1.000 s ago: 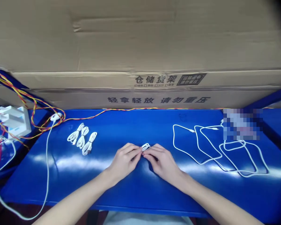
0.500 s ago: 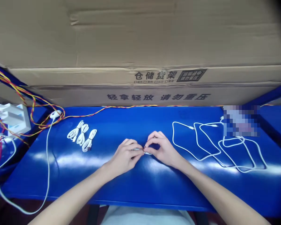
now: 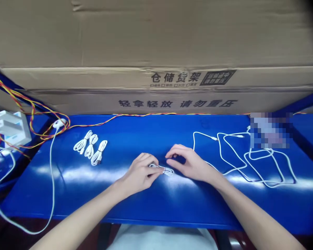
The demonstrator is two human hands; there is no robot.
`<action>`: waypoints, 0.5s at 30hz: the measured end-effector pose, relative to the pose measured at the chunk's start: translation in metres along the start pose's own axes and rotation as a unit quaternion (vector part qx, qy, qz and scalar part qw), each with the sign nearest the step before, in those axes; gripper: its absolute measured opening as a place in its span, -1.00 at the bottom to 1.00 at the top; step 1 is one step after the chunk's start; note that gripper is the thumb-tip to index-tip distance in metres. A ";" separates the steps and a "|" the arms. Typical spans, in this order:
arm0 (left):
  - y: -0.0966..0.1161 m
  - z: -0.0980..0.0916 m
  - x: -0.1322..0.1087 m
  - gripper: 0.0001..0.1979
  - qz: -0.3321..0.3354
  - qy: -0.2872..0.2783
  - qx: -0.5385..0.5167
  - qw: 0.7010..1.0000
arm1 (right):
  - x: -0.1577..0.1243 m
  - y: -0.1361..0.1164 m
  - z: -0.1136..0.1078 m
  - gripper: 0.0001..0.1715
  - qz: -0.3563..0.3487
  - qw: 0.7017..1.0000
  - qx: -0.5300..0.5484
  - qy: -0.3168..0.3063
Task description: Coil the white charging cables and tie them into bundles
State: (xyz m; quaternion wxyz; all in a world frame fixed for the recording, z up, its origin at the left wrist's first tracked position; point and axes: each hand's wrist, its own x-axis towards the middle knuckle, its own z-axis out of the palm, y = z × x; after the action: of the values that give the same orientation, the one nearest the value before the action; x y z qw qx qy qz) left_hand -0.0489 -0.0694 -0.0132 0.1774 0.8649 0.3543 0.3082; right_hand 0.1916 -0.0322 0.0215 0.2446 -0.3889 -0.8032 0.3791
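Near the middle of the blue table [image 3: 135, 206], my left hand [image 3: 142, 173] pinches a coiled white charging cable [image 3: 168, 171], bound around its middle with a thin dark tie. One looped end sticks out to the right of the fingers; the other end is mostly covered by them. Just to the right, my right hand [image 3: 186, 163] is apart from the coil, thumb and fingers parted with nothing between them. On the left lie three bundled white cables [image 3: 99, 153], each tied at the middle. Loose white cables [image 3: 241, 168] spread over the table's right side, partly behind my right forearm.
A large cardboard box [image 3: 99, 100] stands along the back edge. At the left are a white power adapter block [image 3: 14, 128], twisted red-yellow wires [image 3: 38, 118] and a white cord [image 3: 52, 177] hanging past the front edge. A blurred patch [image 3: 270, 132] covers something back right.
My right hand has let go of the cable coil and moved slightly right. More of the tied coil shows now. My left hand keeps its pinch. The camera view has shifted slightly.
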 end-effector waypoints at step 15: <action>-0.002 -0.011 -0.009 -0.65 -0.006 -0.056 -0.067 0.996 | -0.008 -0.004 0.011 -0.90 0.009 0.999 -0.045 -0.024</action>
State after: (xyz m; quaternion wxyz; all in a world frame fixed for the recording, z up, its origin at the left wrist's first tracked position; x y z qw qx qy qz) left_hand -0.0620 -0.0735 -0.0096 0.2560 0.8649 0.3272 0.2815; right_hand 0.1864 -0.0451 0.0173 0.2044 -0.3978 -0.8215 0.3537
